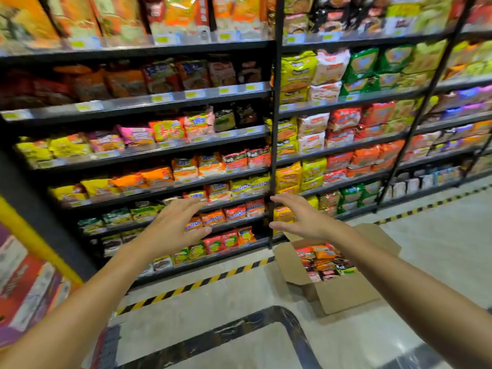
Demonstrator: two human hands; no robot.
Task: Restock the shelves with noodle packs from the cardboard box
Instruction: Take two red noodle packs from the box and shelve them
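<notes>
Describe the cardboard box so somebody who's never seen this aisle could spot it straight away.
Find the black upright post that splits the noodle shelves, and follow it down to the floor. Just right of its foot, below the right hand, sits the cardboard box. It is the only brown thing standing on the floor, flaps open, with loose noodle packs piled inside.

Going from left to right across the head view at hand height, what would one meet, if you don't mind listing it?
Yellow post → left hand → black shelf upright → right hand → open cardboard box holding noodle packs.
</notes>
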